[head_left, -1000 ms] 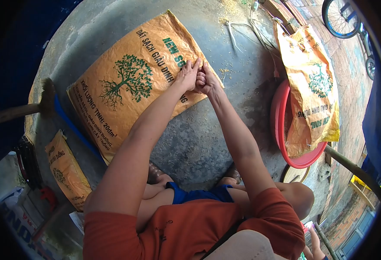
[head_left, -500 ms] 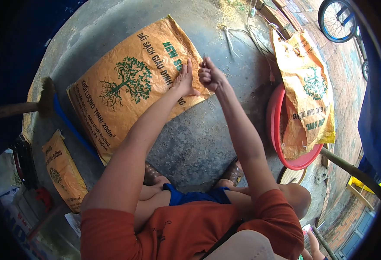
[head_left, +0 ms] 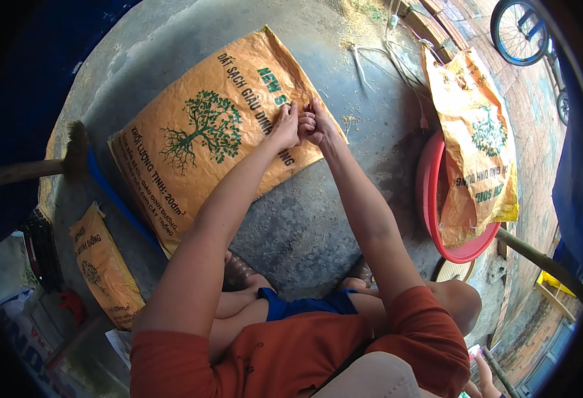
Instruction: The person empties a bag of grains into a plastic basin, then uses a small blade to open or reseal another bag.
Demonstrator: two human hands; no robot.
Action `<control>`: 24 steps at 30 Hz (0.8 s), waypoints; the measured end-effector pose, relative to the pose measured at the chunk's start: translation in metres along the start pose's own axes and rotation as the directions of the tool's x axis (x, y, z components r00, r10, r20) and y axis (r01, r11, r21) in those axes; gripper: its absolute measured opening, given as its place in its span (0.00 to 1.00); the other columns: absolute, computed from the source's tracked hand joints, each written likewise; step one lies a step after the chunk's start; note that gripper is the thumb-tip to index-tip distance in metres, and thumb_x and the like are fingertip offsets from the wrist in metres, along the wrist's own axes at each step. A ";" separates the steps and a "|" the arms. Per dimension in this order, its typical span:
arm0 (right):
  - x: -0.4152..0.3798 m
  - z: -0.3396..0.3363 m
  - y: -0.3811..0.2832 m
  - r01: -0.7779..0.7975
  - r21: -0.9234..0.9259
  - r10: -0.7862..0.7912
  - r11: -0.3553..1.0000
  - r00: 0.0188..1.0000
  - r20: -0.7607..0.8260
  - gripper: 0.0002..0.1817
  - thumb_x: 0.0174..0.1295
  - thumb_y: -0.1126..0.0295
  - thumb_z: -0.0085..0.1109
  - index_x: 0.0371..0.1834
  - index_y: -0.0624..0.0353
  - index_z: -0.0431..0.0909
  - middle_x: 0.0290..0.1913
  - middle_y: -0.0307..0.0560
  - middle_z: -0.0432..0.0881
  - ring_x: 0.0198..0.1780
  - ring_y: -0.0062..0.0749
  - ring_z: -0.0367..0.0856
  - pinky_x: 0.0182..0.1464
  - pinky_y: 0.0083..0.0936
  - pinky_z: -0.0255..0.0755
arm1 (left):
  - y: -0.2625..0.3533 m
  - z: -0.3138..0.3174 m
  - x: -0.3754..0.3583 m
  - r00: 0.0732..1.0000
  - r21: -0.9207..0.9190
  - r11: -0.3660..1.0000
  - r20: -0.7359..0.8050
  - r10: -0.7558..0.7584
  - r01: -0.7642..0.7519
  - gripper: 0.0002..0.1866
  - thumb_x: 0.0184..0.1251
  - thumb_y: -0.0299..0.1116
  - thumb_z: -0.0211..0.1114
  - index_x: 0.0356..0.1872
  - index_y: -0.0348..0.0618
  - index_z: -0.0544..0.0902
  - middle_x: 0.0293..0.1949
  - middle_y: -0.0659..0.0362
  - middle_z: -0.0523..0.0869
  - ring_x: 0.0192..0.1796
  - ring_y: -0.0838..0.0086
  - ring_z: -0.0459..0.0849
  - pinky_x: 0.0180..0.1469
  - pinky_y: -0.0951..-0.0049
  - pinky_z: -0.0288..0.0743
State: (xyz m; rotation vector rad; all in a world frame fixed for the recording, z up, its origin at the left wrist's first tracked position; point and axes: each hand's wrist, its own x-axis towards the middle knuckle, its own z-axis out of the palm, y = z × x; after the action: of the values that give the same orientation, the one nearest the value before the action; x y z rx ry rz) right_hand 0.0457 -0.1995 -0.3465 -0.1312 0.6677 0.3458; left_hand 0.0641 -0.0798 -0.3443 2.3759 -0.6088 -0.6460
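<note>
Concrete floor: left hand (head_left: 285,127) flat, right hand (head_left: 316,126) pinching the orange sack (head_left: 205,132) edge; sack unopened.

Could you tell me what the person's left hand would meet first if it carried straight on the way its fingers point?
Probably the right hand, already touching the left hand above the flat orange woven sack.

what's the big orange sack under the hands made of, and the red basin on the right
The orange sack looks like woven plastic, matte with printed green lettering and creased flat on the floor. The red basin looks like moulded plastic, with a smooth, slightly glossy rim. Both hands, left hand and right hand, rest at the sack's edge.
</note>
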 end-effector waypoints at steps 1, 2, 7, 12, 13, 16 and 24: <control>0.000 0.001 -0.001 0.040 -0.029 -0.040 0.999 0.999 0.003 0.19 0.58 0.49 0.47 0.26 0.54 0.62 0.10 0.28 0.50 0.10 0.12 0.46 0.09 0.08 0.43 | 0.001 0.000 0.000 1.000 0.007 1.000 0.008 -0.002 0.002 0.59 0.26 0.31 0.75 0.63 0.35 0.44 0.55 0.44 0.57 0.55 0.51 0.66 0.56 0.67 0.65; 0.002 0.002 -0.003 0.061 -0.045 -0.062 0.997 0.998 -0.013 0.19 0.58 0.49 0.48 0.26 0.54 0.62 0.10 0.28 0.49 0.10 0.12 0.46 0.09 0.08 0.43 | 0.002 -0.001 -0.001 1.000 0.016 1.000 0.022 -0.014 0.013 0.60 0.25 0.31 0.77 0.63 0.35 0.44 0.55 0.44 0.56 0.56 0.51 0.65 0.56 0.67 0.64; 0.003 0.009 -0.006 0.095 -0.084 -0.099 0.992 0.994 -0.046 0.20 0.59 0.48 0.46 0.24 0.54 0.63 0.10 0.28 0.49 0.10 0.13 0.45 0.09 0.09 0.42 | 0.007 -0.006 -0.004 0.999 0.013 1.000 0.028 -0.024 0.023 0.60 0.26 0.31 0.77 0.63 0.35 0.44 0.56 0.44 0.55 0.57 0.51 0.65 0.58 0.67 0.63; 0.002 0.010 -0.005 0.091 -0.100 -0.096 0.991 0.994 -0.049 0.20 0.60 0.49 0.44 0.23 0.54 0.65 0.10 0.28 0.50 0.10 0.13 0.44 0.09 0.10 0.40 | 0.005 -0.006 -0.002 0.999 0.000 1.000 0.039 -0.019 0.019 0.60 0.27 0.31 0.77 0.63 0.35 0.43 0.57 0.44 0.54 0.58 0.51 0.64 0.58 0.66 0.63; 0.001 0.010 -0.006 0.096 -0.121 -0.102 0.988 0.994 -0.044 0.19 0.61 0.50 0.45 0.24 0.54 0.65 0.10 0.28 0.50 0.10 0.13 0.44 0.10 0.10 0.41 | 0.006 -0.006 -0.002 0.999 0.005 1.000 0.043 -0.025 0.025 0.60 0.27 0.31 0.76 0.63 0.35 0.43 0.57 0.44 0.54 0.58 0.51 0.64 0.58 0.66 0.62; -0.003 0.009 -0.006 0.125 -0.209 -0.137 0.970 0.989 -0.046 0.18 0.61 0.50 0.45 0.26 0.54 0.65 0.11 0.28 0.49 0.10 0.13 0.44 0.10 0.10 0.41 | 0.007 -0.006 -0.002 0.998 0.017 0.999 0.054 -0.041 0.040 0.60 0.27 0.30 0.76 0.64 0.35 0.43 0.57 0.43 0.53 0.58 0.51 0.63 0.59 0.66 0.62; -0.025 0.017 -0.016 0.085 -0.211 -0.096 0.974 0.994 -0.046 0.18 0.60 0.52 0.47 0.28 0.56 0.66 0.11 0.28 0.52 0.11 0.12 0.46 0.10 0.10 0.42 | 0.005 -0.006 -0.004 0.999 0.009 1.000 0.032 0.012 -0.012 0.61 0.29 0.30 0.76 0.64 0.37 0.40 0.56 0.43 0.54 0.59 0.51 0.61 0.61 0.68 0.59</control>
State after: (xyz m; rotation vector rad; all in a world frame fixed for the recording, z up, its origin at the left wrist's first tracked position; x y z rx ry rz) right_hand 0.0434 -0.2177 -0.3179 -0.3718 0.6773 0.3246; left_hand 0.0633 -0.0790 -0.3361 2.3728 -0.6408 -0.6790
